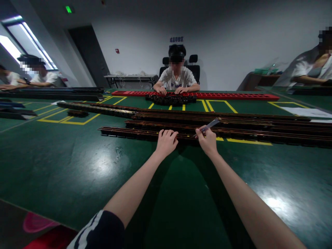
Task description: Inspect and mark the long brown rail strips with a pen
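Observation:
Long dark slotted strips with copper-coloured edges lie across the green table, and the nearest strip (129, 134) runs in front of me. My left hand (166, 141) is closed over this strip, fingers curled across its top and pressing it to the table. A slim pen-like tool (213, 122) with a translucent grey body is pinched in my right hand (207, 140). It slants up to the right, its thin tip at the nearest strip. The exact kind of tool is too small to make out.
More long strips (233, 119) lie just behind. Across the green table (77, 166), a person (177, 77) handles a pile of small black parts (169, 100) before a long red slotted tray (233, 96). Other people sit left and right. A pink basin (38, 223) is below the table's edge.

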`<state>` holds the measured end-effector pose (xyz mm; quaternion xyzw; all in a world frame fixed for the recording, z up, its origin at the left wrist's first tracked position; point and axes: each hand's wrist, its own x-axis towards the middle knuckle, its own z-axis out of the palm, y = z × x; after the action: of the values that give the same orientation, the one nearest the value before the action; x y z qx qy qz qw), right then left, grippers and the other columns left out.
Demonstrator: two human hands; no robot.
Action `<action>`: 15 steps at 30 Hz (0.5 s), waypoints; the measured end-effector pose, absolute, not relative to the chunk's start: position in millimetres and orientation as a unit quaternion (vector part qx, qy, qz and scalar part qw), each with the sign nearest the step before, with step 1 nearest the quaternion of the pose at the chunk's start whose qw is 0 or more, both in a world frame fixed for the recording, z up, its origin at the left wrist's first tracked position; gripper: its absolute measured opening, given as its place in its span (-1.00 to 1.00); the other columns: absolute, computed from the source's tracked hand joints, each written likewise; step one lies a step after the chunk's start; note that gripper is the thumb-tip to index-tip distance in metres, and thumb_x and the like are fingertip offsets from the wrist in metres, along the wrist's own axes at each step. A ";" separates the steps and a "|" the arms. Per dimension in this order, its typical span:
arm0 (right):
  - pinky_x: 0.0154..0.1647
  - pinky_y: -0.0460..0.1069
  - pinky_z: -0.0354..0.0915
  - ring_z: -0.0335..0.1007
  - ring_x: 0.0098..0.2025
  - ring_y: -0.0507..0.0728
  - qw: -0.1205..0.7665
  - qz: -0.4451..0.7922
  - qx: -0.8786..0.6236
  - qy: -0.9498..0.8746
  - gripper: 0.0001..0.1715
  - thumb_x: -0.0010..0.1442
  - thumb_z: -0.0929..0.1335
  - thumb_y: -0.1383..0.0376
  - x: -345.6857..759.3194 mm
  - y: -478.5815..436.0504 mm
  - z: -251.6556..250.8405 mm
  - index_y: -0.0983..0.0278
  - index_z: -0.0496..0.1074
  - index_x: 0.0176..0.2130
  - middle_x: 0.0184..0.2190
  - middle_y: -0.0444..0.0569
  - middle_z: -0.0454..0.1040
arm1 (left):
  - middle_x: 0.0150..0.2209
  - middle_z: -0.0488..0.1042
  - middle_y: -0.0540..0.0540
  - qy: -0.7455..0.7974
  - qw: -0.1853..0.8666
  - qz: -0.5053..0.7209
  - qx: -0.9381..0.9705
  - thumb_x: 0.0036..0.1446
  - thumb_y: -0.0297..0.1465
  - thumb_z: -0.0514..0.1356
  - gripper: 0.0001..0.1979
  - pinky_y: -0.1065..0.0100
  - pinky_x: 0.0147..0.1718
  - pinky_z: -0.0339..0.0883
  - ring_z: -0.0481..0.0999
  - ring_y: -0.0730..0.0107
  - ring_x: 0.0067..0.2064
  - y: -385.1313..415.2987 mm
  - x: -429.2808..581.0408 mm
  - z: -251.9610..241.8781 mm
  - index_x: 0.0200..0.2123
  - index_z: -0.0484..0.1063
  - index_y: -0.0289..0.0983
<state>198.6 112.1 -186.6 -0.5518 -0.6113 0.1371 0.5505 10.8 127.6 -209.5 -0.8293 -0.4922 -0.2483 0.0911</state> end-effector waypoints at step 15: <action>-0.44 0.06 0.30 0.41 -0.54 0.20 0.567 0.089 -0.577 -0.581 -0.56 0.14 0.24 -0.08 205.5 117.5 -194.7 0.24 0.32 -0.42 -0.59 0.00 0.45 | -0.03 0.49 -0.12 -0.491 0.089 -0.249 -0.830 0.24 -0.41 0.02 -0.69 0.03 0.19 0.08 0.40 0.21 0.04 128.2 10.5 -209.7 0.01 0.40 -0.23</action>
<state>205.5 117.5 -194.7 -0.5774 -0.5807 0.0886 0.5670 10.5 128.2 -209.7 -0.8300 -0.4908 -0.2493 0.0893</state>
